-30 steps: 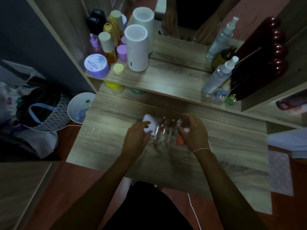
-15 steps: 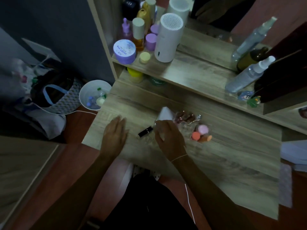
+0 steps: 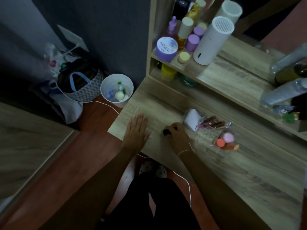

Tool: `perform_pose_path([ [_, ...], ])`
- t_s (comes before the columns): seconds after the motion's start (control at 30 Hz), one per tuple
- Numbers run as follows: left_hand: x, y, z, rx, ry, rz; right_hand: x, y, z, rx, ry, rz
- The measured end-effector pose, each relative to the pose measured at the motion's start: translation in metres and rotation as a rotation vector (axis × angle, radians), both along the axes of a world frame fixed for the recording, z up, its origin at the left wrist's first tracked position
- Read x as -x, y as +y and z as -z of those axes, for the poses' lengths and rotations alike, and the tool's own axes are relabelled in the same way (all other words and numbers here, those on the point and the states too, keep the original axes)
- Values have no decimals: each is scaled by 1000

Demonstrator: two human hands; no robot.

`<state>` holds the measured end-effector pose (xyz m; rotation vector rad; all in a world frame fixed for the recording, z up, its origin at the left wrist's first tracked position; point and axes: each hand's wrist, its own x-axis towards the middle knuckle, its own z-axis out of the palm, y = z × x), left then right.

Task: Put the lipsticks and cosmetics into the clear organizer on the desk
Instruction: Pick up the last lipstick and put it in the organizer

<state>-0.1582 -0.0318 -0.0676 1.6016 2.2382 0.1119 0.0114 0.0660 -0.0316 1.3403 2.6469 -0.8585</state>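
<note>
Left hand (image 3: 137,128) flat and spread on the wooden surface (image 3: 224,166), holding nothing; right hand (image 3: 177,134) just at its 3 o'clock, grip curled around a small black lipstick (image 3: 166,131) lying on the surface. Clear organizer (image 3: 214,130) at 2 o'clock from the right hand, touching a white box (image 3: 192,119), with dark lipstick tubes (image 3: 213,122) inside and pink and orange sponges (image 3: 225,140) at its near end.

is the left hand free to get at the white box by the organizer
Probably not directly: the left hand lies flat and empty on the desk, but the right hand, closed on a black tube, sits between it and the white box.
</note>
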Motion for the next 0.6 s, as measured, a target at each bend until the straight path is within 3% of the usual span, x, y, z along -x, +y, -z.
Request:
perform_pose_path([
  [0.3, 0, 0, 5, -18, 31, 24, -16, -17, -13, 39, 303, 223],
  [0.6, -15, 10, 4, -45, 40, 19, -65, -36, -27, 21, 374, 410],
])
